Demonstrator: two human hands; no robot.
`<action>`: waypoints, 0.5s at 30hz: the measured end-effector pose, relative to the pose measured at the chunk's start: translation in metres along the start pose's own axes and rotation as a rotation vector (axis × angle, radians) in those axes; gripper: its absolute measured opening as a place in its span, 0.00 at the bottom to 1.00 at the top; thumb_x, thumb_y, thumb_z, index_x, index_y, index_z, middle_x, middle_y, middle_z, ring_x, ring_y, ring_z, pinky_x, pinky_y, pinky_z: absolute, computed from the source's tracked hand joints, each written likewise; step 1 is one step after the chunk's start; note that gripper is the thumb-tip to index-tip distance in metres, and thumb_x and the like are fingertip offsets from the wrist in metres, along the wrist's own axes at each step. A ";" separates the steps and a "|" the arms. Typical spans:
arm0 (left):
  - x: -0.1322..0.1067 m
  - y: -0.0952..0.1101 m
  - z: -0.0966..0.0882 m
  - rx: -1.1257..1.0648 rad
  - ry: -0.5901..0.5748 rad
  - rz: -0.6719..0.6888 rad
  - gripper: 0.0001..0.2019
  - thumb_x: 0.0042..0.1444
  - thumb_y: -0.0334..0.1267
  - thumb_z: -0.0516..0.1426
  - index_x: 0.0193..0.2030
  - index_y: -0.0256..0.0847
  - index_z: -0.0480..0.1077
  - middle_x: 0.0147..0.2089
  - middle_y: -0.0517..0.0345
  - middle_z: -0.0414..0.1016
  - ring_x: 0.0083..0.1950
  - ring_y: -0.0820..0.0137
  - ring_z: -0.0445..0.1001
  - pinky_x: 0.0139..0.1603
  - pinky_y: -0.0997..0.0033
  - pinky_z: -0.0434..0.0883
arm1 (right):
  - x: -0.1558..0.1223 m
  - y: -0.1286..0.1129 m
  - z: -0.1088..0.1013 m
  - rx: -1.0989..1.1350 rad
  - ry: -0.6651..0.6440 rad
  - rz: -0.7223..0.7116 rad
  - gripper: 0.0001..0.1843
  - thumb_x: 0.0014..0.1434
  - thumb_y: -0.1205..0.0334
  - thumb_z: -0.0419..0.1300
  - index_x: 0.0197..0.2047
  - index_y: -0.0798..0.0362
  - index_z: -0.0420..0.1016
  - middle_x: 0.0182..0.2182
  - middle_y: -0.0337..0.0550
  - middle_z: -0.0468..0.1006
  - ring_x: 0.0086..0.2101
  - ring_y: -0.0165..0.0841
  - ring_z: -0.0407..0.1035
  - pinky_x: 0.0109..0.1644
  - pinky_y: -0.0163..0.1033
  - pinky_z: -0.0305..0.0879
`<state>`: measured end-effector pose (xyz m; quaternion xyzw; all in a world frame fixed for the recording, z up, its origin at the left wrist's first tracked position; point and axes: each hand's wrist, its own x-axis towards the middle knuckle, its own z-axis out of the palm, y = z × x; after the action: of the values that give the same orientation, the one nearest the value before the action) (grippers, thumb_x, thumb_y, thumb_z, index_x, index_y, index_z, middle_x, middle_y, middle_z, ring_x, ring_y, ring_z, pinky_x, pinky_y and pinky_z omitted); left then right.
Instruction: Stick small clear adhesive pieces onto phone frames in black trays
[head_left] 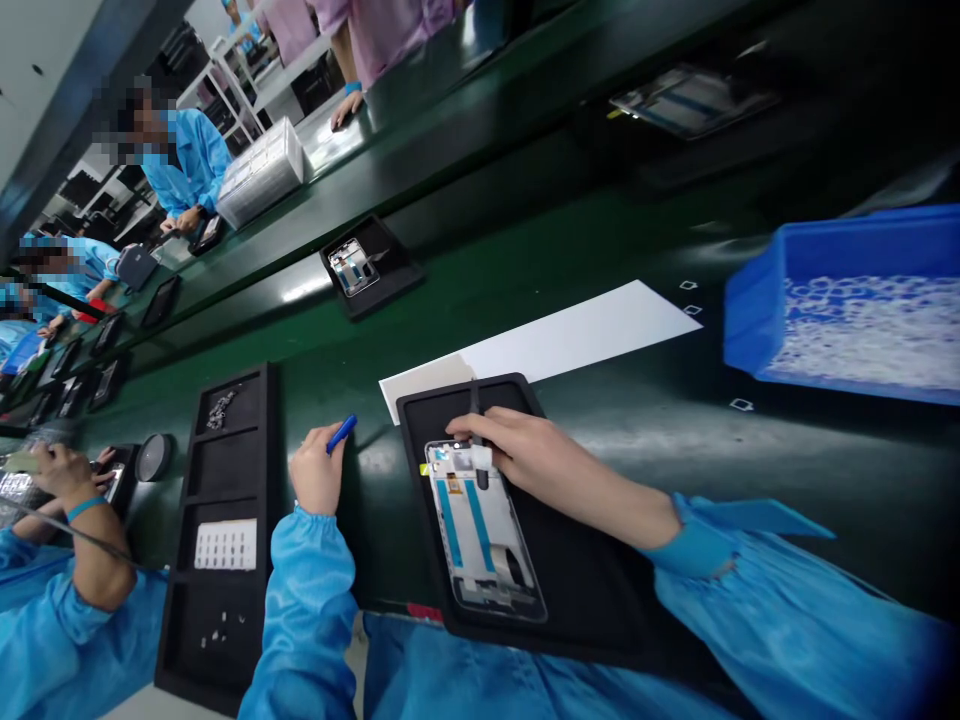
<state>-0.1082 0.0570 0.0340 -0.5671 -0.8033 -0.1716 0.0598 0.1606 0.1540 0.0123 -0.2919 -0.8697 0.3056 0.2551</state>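
A phone frame (484, 525) with two blue strips lies on a black mat (585, 590) in front of me. My right hand (525, 455) rests on its upper end, fingers closed around a thin dark tool (475, 400) and pressing a small white piece against the frame. My left hand (319, 475) is closed on a blue pen-like tool (341, 433), held above the green bench to the left of the mat. Both arms wear blue sleeves.
A black compartment tray (225, 540) with small parts and a white card stands at left. A white sheet (570, 335) lies behind the mat. A blue bin (847, 300) sits at right. Another phone on a black tray (367, 265) rides the belt. Co-workers in blue work at left.
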 end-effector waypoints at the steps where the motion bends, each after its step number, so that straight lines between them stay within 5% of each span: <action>1: -0.001 -0.001 -0.001 -0.007 0.003 0.000 0.09 0.60 0.36 0.58 0.44 0.44 0.79 0.41 0.56 0.81 0.40 0.67 0.79 0.40 0.73 0.73 | 0.000 0.000 -0.003 0.016 -0.007 0.011 0.24 0.54 0.78 0.49 0.50 0.49 0.72 0.35 0.43 0.76 0.35 0.34 0.73 0.35 0.35 0.68; 9: -0.002 -0.011 -0.008 -0.091 0.044 -0.062 0.09 0.59 0.36 0.56 0.42 0.39 0.77 0.38 0.53 0.81 0.37 0.66 0.79 0.38 0.71 0.72 | -0.005 -0.003 -0.005 0.129 -0.017 0.040 0.22 0.56 0.75 0.50 0.50 0.49 0.72 0.36 0.44 0.78 0.36 0.36 0.74 0.36 0.39 0.71; 15: -0.007 0.006 -0.023 -0.420 0.085 -0.158 0.10 0.57 0.41 0.59 0.40 0.38 0.79 0.29 0.57 0.77 0.25 0.74 0.69 0.30 0.74 0.68 | -0.002 -0.020 -0.015 0.359 0.079 0.139 0.14 0.59 0.65 0.55 0.48 0.48 0.73 0.43 0.44 0.80 0.45 0.40 0.75 0.47 0.45 0.73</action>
<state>-0.1027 0.0448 0.0543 -0.4947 -0.7887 -0.3628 -0.0392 0.1637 0.1455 0.0355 -0.3129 -0.7682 0.4611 0.3151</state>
